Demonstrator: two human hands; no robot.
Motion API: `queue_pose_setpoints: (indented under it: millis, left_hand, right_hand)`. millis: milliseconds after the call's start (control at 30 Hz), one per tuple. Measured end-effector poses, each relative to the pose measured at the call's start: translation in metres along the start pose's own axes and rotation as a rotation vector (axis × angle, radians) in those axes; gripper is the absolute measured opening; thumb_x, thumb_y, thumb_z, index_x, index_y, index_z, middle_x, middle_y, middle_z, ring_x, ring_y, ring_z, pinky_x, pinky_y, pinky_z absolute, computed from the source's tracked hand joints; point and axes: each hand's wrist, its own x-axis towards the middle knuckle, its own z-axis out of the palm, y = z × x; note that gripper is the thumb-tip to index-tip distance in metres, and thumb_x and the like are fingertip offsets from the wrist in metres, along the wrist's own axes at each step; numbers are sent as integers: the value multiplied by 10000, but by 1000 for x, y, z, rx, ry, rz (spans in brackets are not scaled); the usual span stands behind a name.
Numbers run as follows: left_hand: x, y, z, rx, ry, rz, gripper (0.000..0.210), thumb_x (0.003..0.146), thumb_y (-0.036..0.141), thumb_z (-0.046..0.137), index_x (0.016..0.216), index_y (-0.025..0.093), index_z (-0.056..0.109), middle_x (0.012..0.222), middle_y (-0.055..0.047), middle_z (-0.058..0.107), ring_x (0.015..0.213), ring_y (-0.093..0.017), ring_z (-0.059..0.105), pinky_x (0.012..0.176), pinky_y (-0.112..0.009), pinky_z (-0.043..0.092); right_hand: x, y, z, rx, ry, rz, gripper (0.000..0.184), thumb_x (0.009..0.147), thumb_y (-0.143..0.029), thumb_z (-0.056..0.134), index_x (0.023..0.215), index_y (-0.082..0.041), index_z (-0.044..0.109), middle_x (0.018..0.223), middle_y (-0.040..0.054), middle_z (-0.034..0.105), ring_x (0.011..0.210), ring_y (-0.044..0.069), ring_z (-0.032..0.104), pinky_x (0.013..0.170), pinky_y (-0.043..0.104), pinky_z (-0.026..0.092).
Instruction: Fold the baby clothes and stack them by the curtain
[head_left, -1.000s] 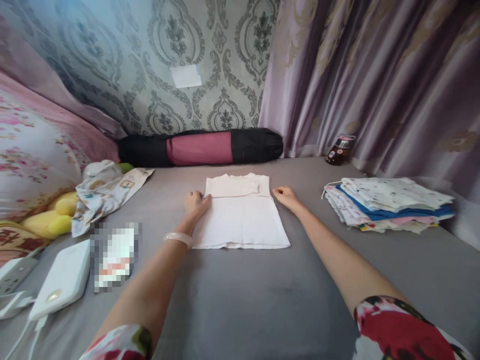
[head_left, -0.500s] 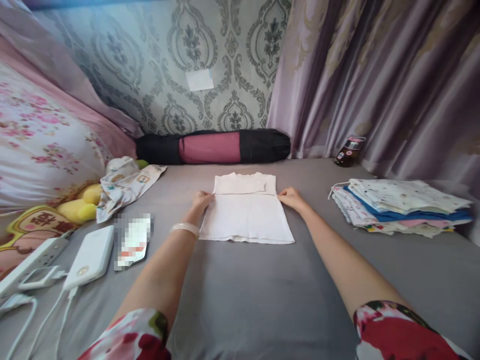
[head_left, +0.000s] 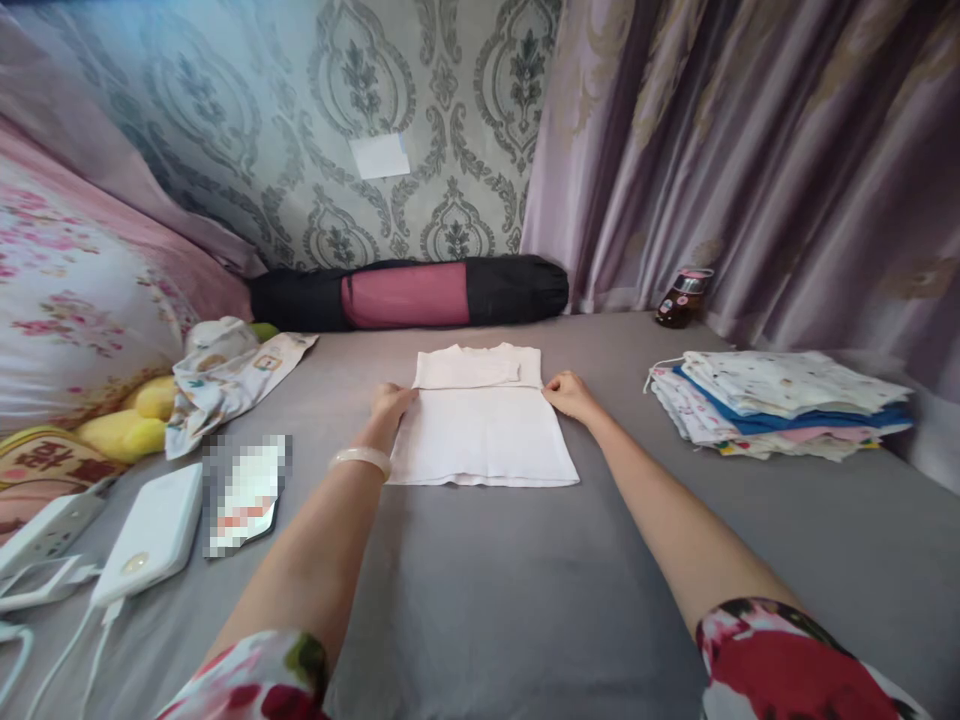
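A small white shirt point(head_left: 484, 435) lies flat on the grey sheet, its sleeves folded across the upper part and its hem towards me. At its left edge, just below the folded sleeves, my left hand point(head_left: 392, 402) pinches the cloth; a pale bangle circles that wrist. My right hand point(head_left: 571, 395) grips the matching spot on the right edge, thumb and finger together. Both hands rest close to the bed surface.
A stack of folded clothes point(head_left: 780, 405) sits at the right, with a dark bottle point(head_left: 683, 298) behind it. Along the wall lies a black and pink roll bag point(head_left: 409, 293). On the left are a white power bank point(head_left: 150, 535), a power strip point(head_left: 52, 525), a blurred phone point(head_left: 246, 495) and a patterned cloth point(head_left: 225, 390).
The view has turned slightly to the right, so everything sits a little further left. Both hands keep their hold on the shirt's edges, and the shirt looks the same.
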Motion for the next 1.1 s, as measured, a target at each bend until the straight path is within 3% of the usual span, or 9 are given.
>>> queue_pose_setpoints:
  millis: [133, 367, 533, 733, 933, 1100]
  left_hand:
    - [-3, -1, 5, -10, 88, 7, 237, 725, 344, 558, 797, 144, 663, 650, -78, 642, 661, -224, 640, 601, -288, 459]
    - [-12, -1, 2, -9, 137, 88, 245, 747, 354, 555, 809, 150, 676, 822, -101, 690, 799, -214, 637, 694, -274, 456]
    - [-23, -2, -10, -41, 106, 123, 250, 723, 406, 608, 753, 159, 631, 743, -68, 648, 726, -195, 606, 637, -263, 442]
    - [-43, -7, -30, -50, -21, 102, 307, 625, 448, 721, 677, 179, 582, 594, -3, 545, 588, -153, 518, 550, -252, 387]
    - [-62, -17, -41, -2, -64, 116, 358, 563, 480, 754, 654, 181, 579, 596, 6, 516, 600, -153, 508, 535, -250, 373]
    - [-80, -28, -49, 41, -99, 153, 370, 548, 507, 750, 625, 181, 592, 629, -15, 530, 676, -185, 543, 579, -266, 407]
  right_hand:
    - [-7, 3, 6, -10, 116, -85, 156, 797, -177, 532, 757, -142, 678, 913, 72, 632, 838, 159, 585, 808, 240, 434]
    - [-11, 3, 18, -25, 266, -188, 147, 799, -114, 496, 762, -158, 631, 862, 86, 592, 827, 191, 576, 828, 282, 437]
    - [-17, -5, 14, -59, 220, -63, 133, 837, -152, 523, 897, -143, 641, 894, 93, 639, 870, 196, 590, 817, 278, 428]
    - [-35, -6, 5, 36, 77, 57, 310, 835, -212, 579, 1130, -119, 582, 815, 44, 673, 779, 166, 605, 729, 245, 426]
    - [-52, -14, -1, 64, 17, 23, 381, 799, -170, 582, 1176, -122, 557, 839, 35, 674, 752, 152, 600, 709, 233, 429]
    - [-81, -21, -6, -74, 54, -83, 329, 839, -188, 536, 1161, -121, 562, 924, 91, 663, 892, 203, 596, 804, 274, 426]
